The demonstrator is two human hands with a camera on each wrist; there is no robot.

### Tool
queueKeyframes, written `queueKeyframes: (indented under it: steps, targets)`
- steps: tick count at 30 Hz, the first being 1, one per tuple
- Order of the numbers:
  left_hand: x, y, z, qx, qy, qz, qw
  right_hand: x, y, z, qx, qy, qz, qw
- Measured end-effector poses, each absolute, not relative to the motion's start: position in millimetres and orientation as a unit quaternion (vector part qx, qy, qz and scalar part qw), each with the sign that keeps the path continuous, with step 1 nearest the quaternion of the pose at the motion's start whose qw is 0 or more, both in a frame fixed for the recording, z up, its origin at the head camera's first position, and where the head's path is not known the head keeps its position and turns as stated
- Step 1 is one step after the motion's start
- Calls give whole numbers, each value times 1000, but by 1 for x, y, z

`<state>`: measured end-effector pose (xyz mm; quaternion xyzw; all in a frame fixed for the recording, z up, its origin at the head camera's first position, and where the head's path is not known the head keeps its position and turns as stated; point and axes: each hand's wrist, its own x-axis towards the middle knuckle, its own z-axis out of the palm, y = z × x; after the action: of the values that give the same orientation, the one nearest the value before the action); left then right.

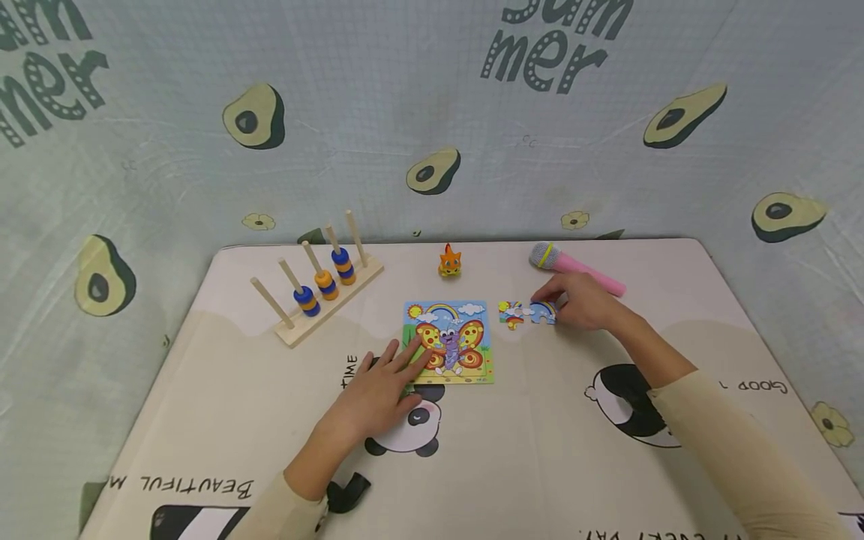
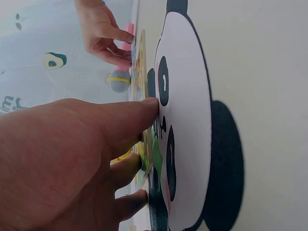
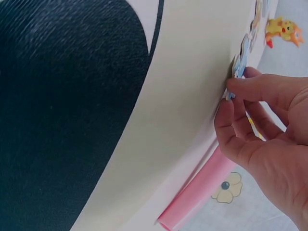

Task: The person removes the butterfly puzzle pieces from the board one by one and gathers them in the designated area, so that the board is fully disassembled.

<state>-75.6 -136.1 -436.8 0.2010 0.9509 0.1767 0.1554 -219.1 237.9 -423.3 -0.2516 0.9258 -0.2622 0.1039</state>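
A square butterfly picture puzzle (image 1: pixel 478 364) lies on the table. My left hand (image 1: pixel 371 397) rests at its left side, fingers spread over the picture's edge; in the left wrist view the thumb (image 2: pixel 130 118) lies along the near rim. To the right of the puzzle, my right hand (image 1: pixel 583 301) pinches a blue rainbow puzzle piece (image 1: pixel 540 310) between thumb and fingertips. That piece (image 3: pixel 239 67) is seen nearly edge-on in the right wrist view. Directly left of it is another jigsaw part (image 1: pixel 511 312) with sun, cloud and red-and-yellow patches.
Behind the right hand lies a pink toy microphone (image 1: pixel 583 271) with a grey head. An orange toy figure (image 1: pixel 450 262) stands near the back edge. At the left is a wooden peg rack (image 1: pixel 367 270) with blue and orange rings. A printed cloth (image 1: pixel 513 450) covers the table.
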Motion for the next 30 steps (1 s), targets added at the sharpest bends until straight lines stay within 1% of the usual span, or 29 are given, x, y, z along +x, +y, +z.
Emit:
queueKeyframes:
  steps: [8, 30]
  targets:
    - [-76, -136, -437, 201, 951, 177, 158, -219, 237, -425, -250, 925, -263, 110]
    - [-76, -136, -436, 200, 951, 176, 157, -221, 237, -426, -251, 926, -263, 104]
